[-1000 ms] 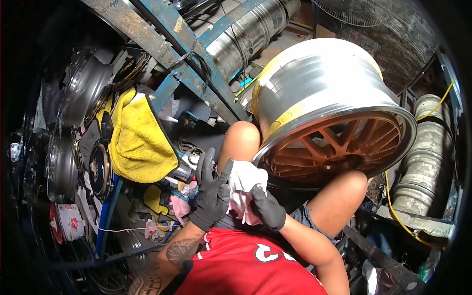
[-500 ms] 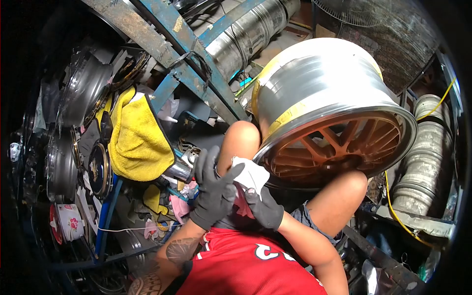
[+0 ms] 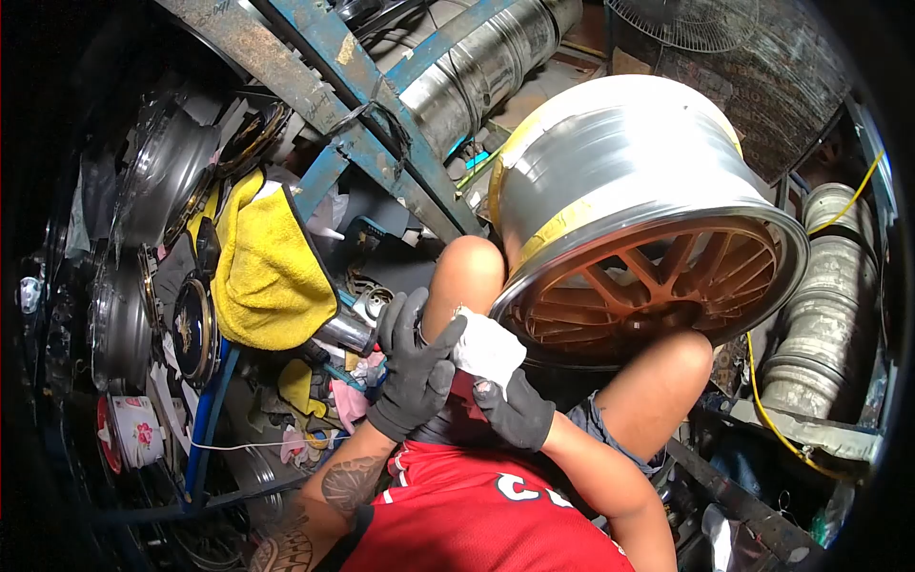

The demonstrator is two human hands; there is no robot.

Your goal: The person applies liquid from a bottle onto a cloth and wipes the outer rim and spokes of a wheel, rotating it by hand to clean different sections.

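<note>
Both my hands wear dark gloves and are close together above my lap. A white cloth [image 3: 489, 351] lies between them. My left hand [image 3: 412, 367] is at the cloth's left edge, its fingers bent and pressed on it. From below and right, my right hand [image 3: 515, 408] grips the cloth's lower part. Just beyond the cloth, a large wheel rim [image 3: 620, 172] with a polished silver barrel and copper-coloured spokes leans by my knees. Yellowish tape runs along part of its barrel.
A yellow towel [image 3: 272, 267] hangs at the left, near several rims. A blue metal frame [image 3: 381, 124] crosses the top. Stacked silver cylinders [image 3: 820, 296] stand at the right beside a yellow cable [image 3: 762, 410]. A fan [image 3: 681, 19] is at the top.
The white cloth has shifted slightly and shows a broader, flatter face. My right hand has moved a little right and down. The rim stays in place.
</note>
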